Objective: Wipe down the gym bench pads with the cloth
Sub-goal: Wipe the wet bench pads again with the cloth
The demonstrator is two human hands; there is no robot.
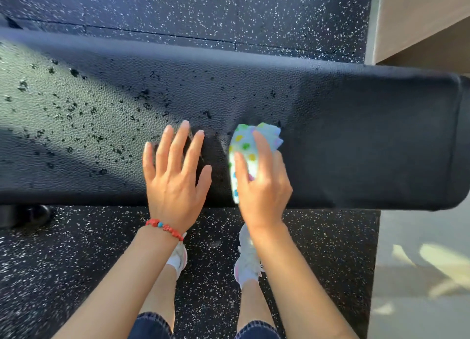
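Right hand [262, 183] pressing bunched white cloth with coloured spots [243, 148] onto black textured vinyl bench pad [356, 140], gripping it.
Left hand [175, 176] flat, fingers spread, empty, bracing beside. Soft, light, probably damp; best kept wadded under palm.

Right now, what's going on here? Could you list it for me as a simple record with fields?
activity: wiping a gym bench pad
bench pad: black, textured, dark droplets or specks scattered over its left part
cloth: white with coloured spots, bunched, pressed on the pad
right hand: grips the cloth
left hand: flat on the pad, fingers spread, beside the cloth
bracelet: red beads, left wrist
floor: black rubber with white flecks
shoes: white, below the pad's near edge
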